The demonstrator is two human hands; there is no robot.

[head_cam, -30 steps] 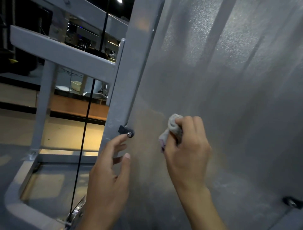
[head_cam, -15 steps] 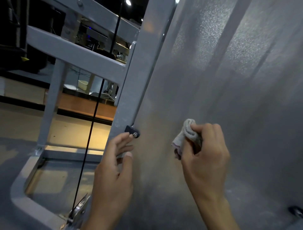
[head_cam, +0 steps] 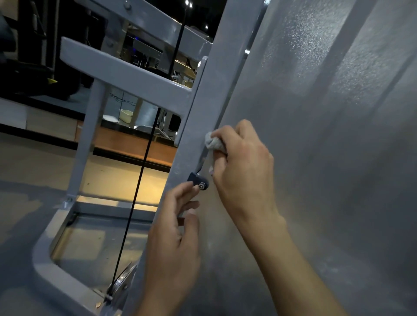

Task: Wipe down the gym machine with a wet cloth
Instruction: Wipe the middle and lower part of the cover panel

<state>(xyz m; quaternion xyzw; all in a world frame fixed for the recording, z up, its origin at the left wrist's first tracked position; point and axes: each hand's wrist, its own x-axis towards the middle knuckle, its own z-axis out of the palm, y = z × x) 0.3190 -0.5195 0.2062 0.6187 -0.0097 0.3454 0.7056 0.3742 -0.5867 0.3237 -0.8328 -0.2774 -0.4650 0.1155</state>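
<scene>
The right hand [head_cam: 242,162], fingers curled tight around the balled cloth [head_cam: 213,142], has moved up to the seam beside the grey post [head_cam: 203,117] at frame centre, so wiping continues there, while the left hand [head_cam: 173,243], fingers relaxed, steadies below the black clip [head_cam: 198,180].

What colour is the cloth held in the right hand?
Light grey; the cloth shows in the head view, bunched in the right hand.

The place was a gym. A grey steel machine frame [head_cam: 126,70] with welded crossbars stood on grey flooring [head_cam: 20,216], and a black cable [head_cam: 144,167] ran down to a pulley [head_cam: 123,282] at its base. Behind, a wooden counter [head_cam: 135,144] and dim ceiling lights [head_cam: 187,2] showed.
</scene>
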